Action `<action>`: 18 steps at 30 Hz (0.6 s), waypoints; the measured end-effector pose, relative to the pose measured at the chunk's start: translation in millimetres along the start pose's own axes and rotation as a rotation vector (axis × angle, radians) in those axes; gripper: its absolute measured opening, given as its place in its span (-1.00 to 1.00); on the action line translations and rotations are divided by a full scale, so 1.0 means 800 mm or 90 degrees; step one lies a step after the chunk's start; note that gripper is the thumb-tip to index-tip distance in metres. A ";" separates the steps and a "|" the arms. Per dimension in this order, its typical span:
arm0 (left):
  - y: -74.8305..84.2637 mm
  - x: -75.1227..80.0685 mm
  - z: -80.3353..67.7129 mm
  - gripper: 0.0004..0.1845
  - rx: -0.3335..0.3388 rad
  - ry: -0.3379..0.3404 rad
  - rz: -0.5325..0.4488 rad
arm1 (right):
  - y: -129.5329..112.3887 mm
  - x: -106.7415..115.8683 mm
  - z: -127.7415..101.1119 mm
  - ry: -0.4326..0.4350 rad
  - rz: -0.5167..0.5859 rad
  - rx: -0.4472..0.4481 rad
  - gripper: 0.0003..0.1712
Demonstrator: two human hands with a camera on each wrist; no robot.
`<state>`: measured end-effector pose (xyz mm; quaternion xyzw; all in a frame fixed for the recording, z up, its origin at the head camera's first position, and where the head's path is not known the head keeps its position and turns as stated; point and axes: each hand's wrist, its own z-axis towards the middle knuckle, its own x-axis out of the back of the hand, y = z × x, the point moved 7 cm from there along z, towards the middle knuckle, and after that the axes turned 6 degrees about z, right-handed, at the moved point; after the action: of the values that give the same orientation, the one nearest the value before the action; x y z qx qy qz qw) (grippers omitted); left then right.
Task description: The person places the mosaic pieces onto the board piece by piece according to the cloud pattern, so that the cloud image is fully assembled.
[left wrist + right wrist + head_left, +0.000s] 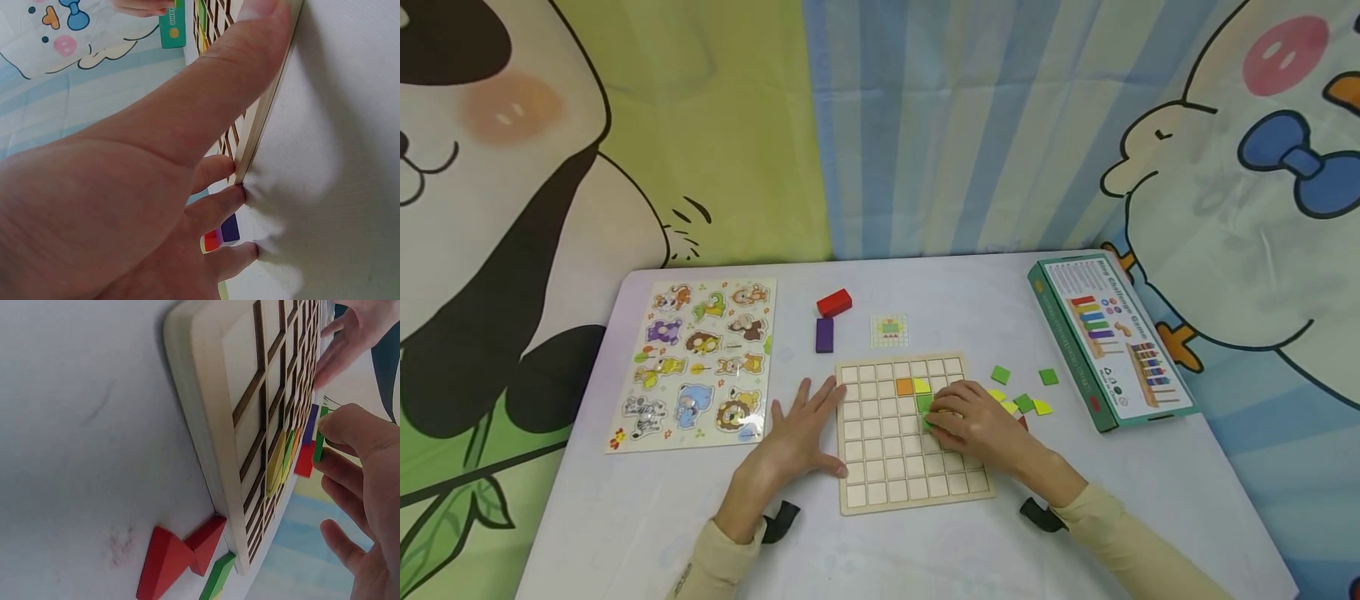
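Observation:
A wooden grid board (pixel 880 475) lies on the table between the hands. My left hand (pixel 793 437) has its fingers spread at the board's left side, the thumb against the edge, as the left wrist view also shows. Over the right part of the grid, my right hand (pixel 981 421) pinches a green square tile (pixel 320 434) between thumb and finger. An orange tile (pixel 904 387), a yellow tile (pixel 921 386) and a green tile (pixel 923 403) sit in the grid's cells. The right hand partly hides the cells below it.
Loose green tiles (pixel 1001 375), yellow pieces (pixel 1042 407) and red triangular pieces (pixel 165 565) lie right of the board. Behind it are a small pattern card (pixel 889 331), a red block (pixel 834 303) and a purple block (pixel 824 335). An animal puzzle (pixel 696 350) lies left, a game box (pixel 1112 342) right.

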<state>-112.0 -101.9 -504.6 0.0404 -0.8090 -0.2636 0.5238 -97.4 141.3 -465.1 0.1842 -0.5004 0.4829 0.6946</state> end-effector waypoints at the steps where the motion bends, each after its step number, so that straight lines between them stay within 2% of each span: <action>1: 0.000 0.000 0.000 0.36 0.000 -0.001 0.000 | -0.001 -0.002 0.000 -0.004 -0.003 0.000 -0.74; 18: 0.002 0.001 0.000 0.36 -0.007 0.005 0.002 | -0.004 -0.017 -0.004 -0.039 -0.055 0.025 -0.81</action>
<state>-111.9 -101.3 -503.0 0.0372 -0.8053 -0.2673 0.5279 -93.6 135.9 -477.5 0.2341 -0.5036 0.4566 0.6951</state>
